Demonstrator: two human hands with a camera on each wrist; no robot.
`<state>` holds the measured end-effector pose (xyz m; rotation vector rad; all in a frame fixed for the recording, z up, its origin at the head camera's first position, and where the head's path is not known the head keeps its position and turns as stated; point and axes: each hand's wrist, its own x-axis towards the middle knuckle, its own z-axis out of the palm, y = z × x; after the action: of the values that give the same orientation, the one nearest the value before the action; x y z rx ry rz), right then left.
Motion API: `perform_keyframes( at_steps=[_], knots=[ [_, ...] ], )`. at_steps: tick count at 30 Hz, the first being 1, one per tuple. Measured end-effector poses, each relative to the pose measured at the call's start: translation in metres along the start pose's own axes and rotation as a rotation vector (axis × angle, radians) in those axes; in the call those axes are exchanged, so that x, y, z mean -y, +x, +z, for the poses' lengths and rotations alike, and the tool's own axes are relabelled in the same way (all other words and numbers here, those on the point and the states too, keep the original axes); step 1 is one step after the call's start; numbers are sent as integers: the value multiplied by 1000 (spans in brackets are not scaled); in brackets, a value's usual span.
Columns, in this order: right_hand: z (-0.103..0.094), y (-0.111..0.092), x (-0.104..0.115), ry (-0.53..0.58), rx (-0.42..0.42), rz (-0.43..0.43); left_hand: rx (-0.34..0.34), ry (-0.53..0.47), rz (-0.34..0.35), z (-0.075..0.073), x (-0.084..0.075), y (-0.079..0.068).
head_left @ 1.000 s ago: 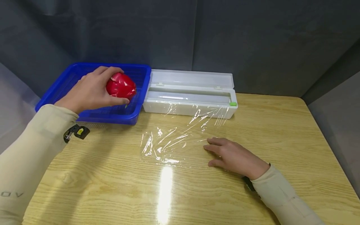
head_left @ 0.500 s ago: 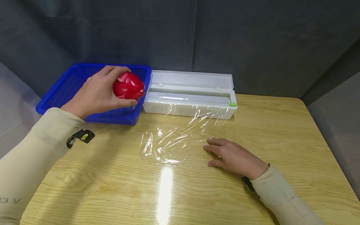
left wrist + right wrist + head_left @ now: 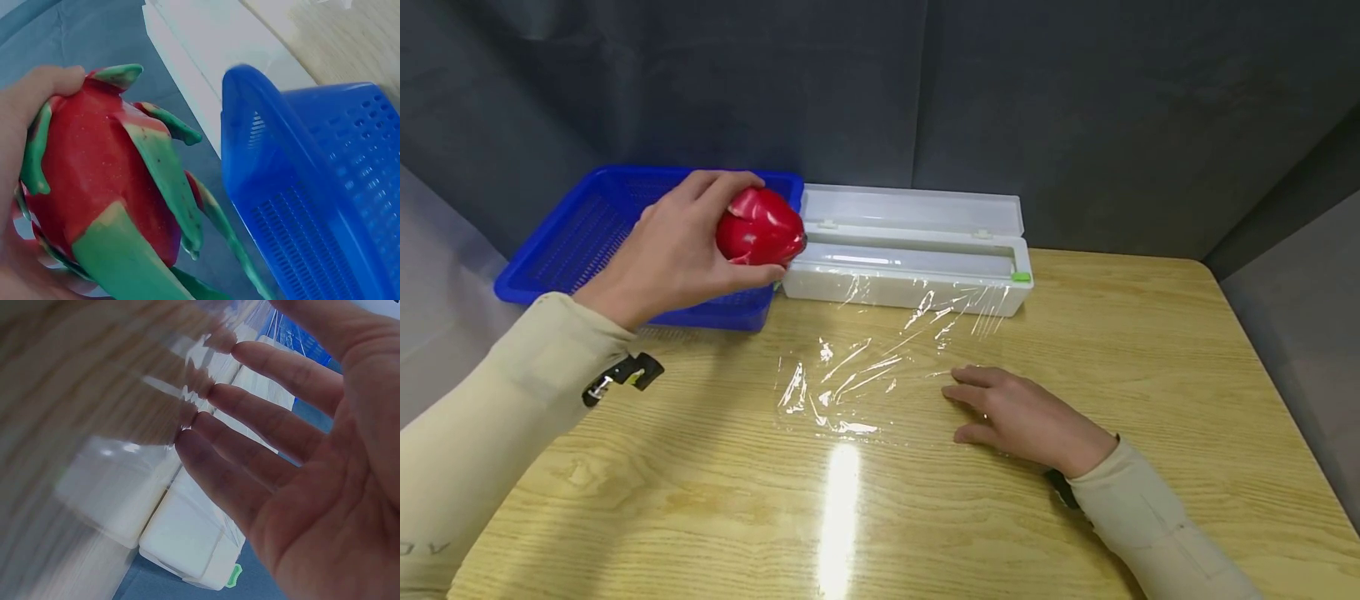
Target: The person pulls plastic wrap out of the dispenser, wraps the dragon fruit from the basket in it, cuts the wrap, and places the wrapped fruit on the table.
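Note:
In the head view my left hand (image 3: 673, 246) grips a red dragon fruit (image 3: 760, 227) above the right rim of the blue basket (image 3: 572, 242). The left wrist view shows the dragon fruit's (image 3: 100, 169) long green scales, with the thumb and fingers around its body. My right hand (image 3: 1022, 412) touches the right side of a clear sheet of cling film (image 3: 850, 383) on the table. Seen from the right wrist, the fingers are straight with their tips on the film. The film runs out from a white dispenser box (image 3: 902, 287) whose lid stands up.
The blue basket stands against the left end of the dispenser. A green slider (image 3: 1021, 277) sits at the dispenser's right corner. Dark curtains (image 3: 1075, 125) close off the back of the wooden table (image 3: 1150, 350).
My left hand has carried the dragon fruit rightward, from over the basket's inside to its right rim by the dispenser. The right hand and the film have stayed in place.

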<state>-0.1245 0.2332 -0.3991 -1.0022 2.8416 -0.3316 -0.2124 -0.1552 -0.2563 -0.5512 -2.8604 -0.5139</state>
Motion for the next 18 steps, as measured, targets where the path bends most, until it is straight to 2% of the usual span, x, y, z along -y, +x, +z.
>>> perform_keyframes(
  at_steps=[5,18],
  knots=[
    [0,0,0,3,1,-5,-22,13,32,1,-8,-2],
    [-1,1,1,0,1,-2,-25,27,73,3,-24,-6]
  ],
)
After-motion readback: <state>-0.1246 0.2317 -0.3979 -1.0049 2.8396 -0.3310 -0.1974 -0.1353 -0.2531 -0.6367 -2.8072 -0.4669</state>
